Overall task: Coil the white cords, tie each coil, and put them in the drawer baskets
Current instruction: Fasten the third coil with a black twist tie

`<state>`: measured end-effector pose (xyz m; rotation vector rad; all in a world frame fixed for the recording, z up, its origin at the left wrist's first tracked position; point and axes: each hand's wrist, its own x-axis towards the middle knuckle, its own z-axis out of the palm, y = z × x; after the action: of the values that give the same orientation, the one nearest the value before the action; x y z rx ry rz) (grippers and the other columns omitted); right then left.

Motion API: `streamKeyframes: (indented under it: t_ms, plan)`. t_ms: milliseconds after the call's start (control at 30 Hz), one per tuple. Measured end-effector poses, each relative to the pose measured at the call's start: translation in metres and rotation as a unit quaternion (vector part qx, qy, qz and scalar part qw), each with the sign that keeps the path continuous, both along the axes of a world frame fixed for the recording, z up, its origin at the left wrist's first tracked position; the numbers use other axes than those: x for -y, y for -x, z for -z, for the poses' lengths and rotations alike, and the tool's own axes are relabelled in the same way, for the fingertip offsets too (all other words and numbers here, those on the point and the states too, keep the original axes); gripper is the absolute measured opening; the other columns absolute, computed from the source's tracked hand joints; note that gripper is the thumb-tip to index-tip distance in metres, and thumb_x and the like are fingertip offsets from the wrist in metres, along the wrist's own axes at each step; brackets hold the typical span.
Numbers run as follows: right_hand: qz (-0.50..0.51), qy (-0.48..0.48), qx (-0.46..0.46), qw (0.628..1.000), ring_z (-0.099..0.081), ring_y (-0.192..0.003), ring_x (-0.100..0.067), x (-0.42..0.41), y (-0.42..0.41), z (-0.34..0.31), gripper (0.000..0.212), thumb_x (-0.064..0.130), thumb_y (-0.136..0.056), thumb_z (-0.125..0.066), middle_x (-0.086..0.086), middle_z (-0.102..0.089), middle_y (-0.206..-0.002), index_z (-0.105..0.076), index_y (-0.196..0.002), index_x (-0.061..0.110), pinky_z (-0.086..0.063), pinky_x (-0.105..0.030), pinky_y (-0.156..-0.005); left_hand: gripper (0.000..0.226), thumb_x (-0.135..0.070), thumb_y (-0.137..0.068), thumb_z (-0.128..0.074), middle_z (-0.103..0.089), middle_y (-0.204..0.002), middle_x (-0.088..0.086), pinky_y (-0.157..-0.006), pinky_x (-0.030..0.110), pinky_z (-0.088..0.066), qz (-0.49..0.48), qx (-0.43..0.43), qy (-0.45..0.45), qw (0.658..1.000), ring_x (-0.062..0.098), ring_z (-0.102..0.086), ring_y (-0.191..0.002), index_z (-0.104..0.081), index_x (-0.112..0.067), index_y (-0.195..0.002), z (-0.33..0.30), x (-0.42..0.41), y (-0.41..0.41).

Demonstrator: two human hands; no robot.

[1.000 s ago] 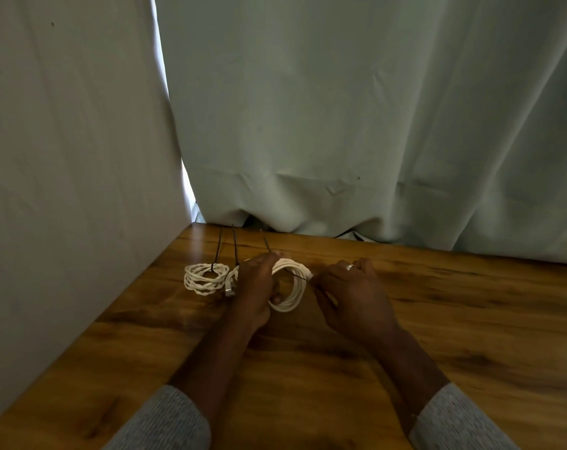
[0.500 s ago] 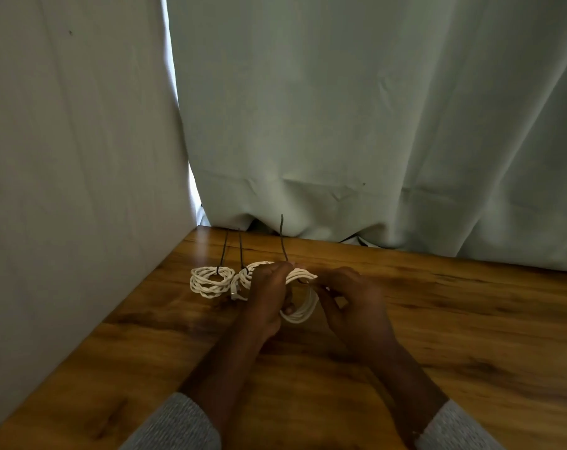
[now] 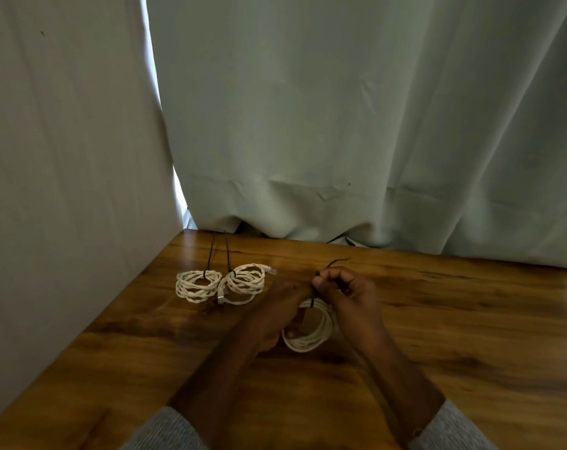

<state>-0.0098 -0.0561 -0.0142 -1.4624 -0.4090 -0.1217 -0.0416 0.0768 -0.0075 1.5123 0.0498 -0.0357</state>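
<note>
Pinching the black tie (image 3: 314, 292) above the coil (image 3: 311, 332) at frame centre, the right hand (image 3: 343, 293) pulls while the left hand (image 3: 280, 315) grips the loops. An uneven tug could slacken them, springing the coil apart on the bench (image 3: 454, 336).

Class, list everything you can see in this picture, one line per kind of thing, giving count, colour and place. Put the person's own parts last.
Tied coils: 2, white cord with black ties, on the table at far left, one beside the other.
Coil being tied: 1, white, held between the hands.
Tie: 1, black, looped over that coil, its end sticking up past the right hand.
Table: 1, brown wood grain, across the lower frame.
Curtain: 1, pale grey-green, behind the table.
Wall: 1, off-white, at left.
Sleeves: 2, grey, bottom edge.
Hands: 2; left hand holds the coil, right hand pinches the tie.
</note>
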Motion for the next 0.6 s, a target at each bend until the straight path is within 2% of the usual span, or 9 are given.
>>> streamKeyframes:
  t_ms: [67,133,233,333,400,500,600]
  plan:
    - [0.034,0.000,0.002,0.999,-0.069,-0.080,-0.015,-0.002,0.001,0.001,0.006,0.007,-0.091,-0.071,-0.003,-0.075,-0.083,-0.074,-0.087,0.011,-0.056,-0.029,-0.071,0.025,-0.030,-0.099,-0.055,-0.074,-0.093,0.011,-0.055,0.026,-0.047,-0.015,0.015,-0.010,1.000,0.021,-0.068,-0.078,-0.075,-0.017,-0.096,0.000,0.000,0.000]
    - [0.070,0.000,0.012,0.997,-0.069,-0.073,-0.008,-0.002,0.002,0.000,0.007,0.006,-0.091,-0.070,0.000,-0.075,-0.079,-0.075,-0.087,0.009,-0.054,-0.020,-0.065,0.021,-0.036,-0.097,-0.057,-0.066,-0.084,0.020,-0.050,0.026,-0.039,-0.060,0.043,-0.033,0.997,0.022,-0.058,-0.063,-0.072,-0.021,-0.094,0.003,-0.001,-0.003]
    - [0.101,0.030,0.037,0.994,-0.071,-0.075,-0.010,0.003,-0.002,0.000,0.008,0.006,-0.091,-0.071,0.001,-0.077,-0.081,-0.076,-0.087,0.011,-0.055,-0.020,-0.064,0.020,-0.040,-0.095,-0.061,-0.047,-0.062,0.011,-0.042,0.023,-0.030,-0.060,0.091,-0.050,0.993,0.012,-0.037,-0.042,-0.068,-0.021,-0.094,0.006,0.000,-0.005]
    - [0.092,0.069,0.046,0.992,-0.073,-0.078,-0.014,0.006,-0.005,0.004,0.012,0.005,-0.090,-0.071,0.002,-0.077,-0.083,-0.077,-0.089,0.015,-0.059,-0.025,-0.067,0.019,-0.039,-0.094,-0.063,-0.039,-0.060,0.013,-0.042,0.024,-0.027,-0.023,0.099,-0.050,0.994,0.015,-0.031,-0.042,-0.072,-0.024,-0.088,0.008,0.002,-0.003]
    - [0.072,0.057,0.024,0.995,-0.073,-0.078,-0.012,0.007,-0.007,0.002,0.011,0.005,-0.091,-0.070,0.000,-0.078,-0.084,-0.076,-0.091,0.013,-0.057,-0.023,-0.066,0.017,-0.035,-0.094,-0.063,-0.043,-0.062,0.013,-0.041,0.023,-0.027,-0.029,0.088,-0.032,0.995,0.014,-0.032,-0.043,-0.074,-0.023,-0.087,0.008,0.003,-0.004]
    - [0.037,-0.048,-0.016,0.998,-0.070,-0.069,-0.010,0.007,-0.006,-0.003,0.014,0.000,-0.092,-0.066,-0.005,-0.076,-0.078,-0.067,-0.103,0.008,-0.052,-0.019,-0.059,0.014,-0.024,-0.094,-0.063,-0.055,-0.073,0.013,-0.040,0.021,-0.028,-0.045,0.077,-0.008,0.996,0.013,-0.035,-0.045,-0.075,-0.019,-0.088,0.008,0.003,-0.005]
    - [0.059,-0.130,-0.049,0.989,-0.066,-0.062,-0.011,0.007,-0.010,-0.003,0.030,-0.002,-0.090,-0.068,-0.012,-0.075,-0.079,-0.054,-0.112,0.012,-0.050,-0.021,-0.055,0.016,-0.021,-0.093,-0.064,-0.058,-0.063,-0.003,-0.043,0.022,-0.028,-0.030,0.068,-0.002,0.997,0.010,-0.037,-0.046,-0.075,-0.023,-0.082,0.007,0.006,-0.002]
